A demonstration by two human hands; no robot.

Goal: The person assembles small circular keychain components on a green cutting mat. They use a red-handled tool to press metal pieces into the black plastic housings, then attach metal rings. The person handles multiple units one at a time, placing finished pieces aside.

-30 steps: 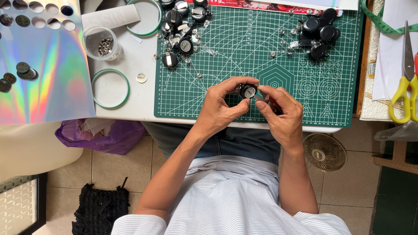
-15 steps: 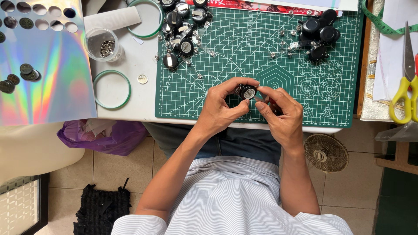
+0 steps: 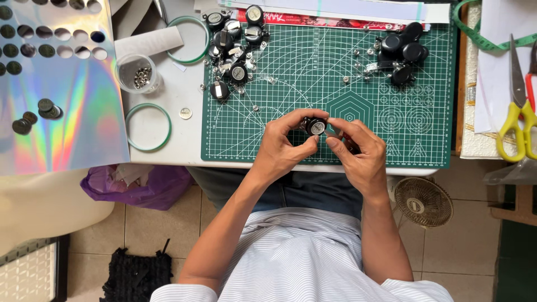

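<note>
A small round black piece with a silver disc in its middle [image 3: 316, 127] is pinched between both my hands over the near edge of the green cutting mat [image 3: 291, 72]. My left hand [image 3: 284, 146] holds it from the left with thumb and fingers. My right hand [image 3: 358, 154] touches it from the right with fingertips, and something dark and reddish shows under that palm. A heap of similar black pieces with silver centres [image 3: 235, 42] lies at the mat's far left. A cluster of plain black round pieces [image 3: 404, 51] lies at the far right.
A clear cup of small metal parts [image 3: 138, 74], two green rings [image 3: 147, 127] and a holographic sheet with punched round holes [image 3: 53, 89] lie left. Yellow-handled scissors [image 3: 517, 114] and a green measuring tape [image 3: 486, 42] sit right. A small fan [image 3: 423, 201] and a purple bag [image 3: 137, 187] are on the floor.
</note>
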